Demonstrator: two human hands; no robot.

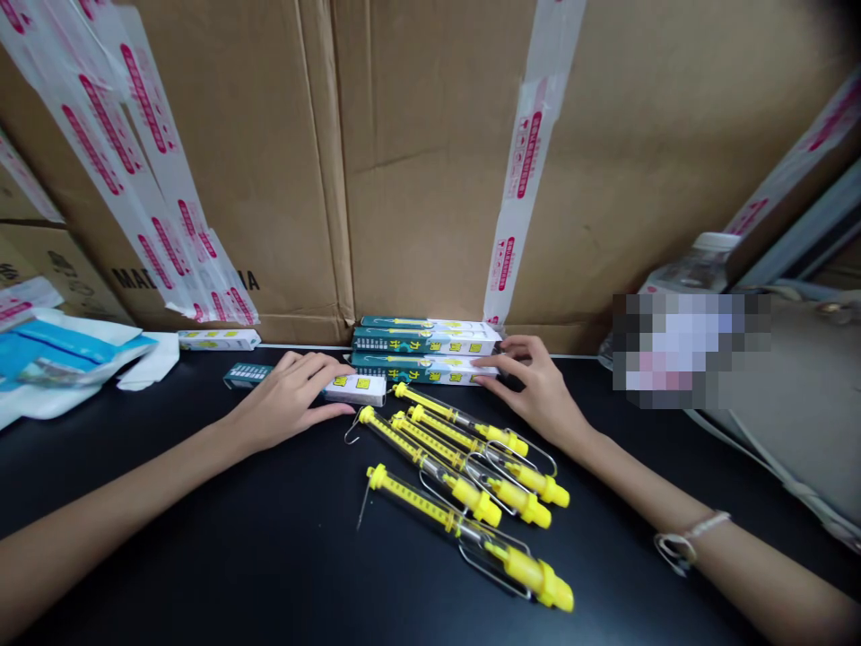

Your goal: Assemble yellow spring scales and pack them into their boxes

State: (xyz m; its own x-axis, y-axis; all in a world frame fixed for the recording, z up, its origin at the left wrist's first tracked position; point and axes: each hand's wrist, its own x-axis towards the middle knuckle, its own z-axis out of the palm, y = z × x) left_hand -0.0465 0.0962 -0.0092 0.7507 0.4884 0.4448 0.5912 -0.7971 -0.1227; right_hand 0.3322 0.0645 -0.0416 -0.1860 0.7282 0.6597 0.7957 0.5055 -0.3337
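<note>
My left hand [291, 397] lies over a small green-and-white cardboard box [356, 388] on the table, its thumb at the near side and its fingers across the top. My right hand [531, 386] has its thumb and fingers at the right end of a stack of similar long boxes [410, 368], printed with yellow squares and a picture. In front of both hands lie several clear tubular spring scales [417, 440] with yellow scales, yellow ends and wire hooks. The nearest spring scale [471, 538] sits a little apart from the others.
Large taped cartons [417, 179] stand as a wall behind the black table [221, 547]. Another small box [219, 339] lies against them, beside blue-and-white packaging [60, 359]. At right are a plastic bottle [700, 265] and a beige bag [794, 386] with a strap.
</note>
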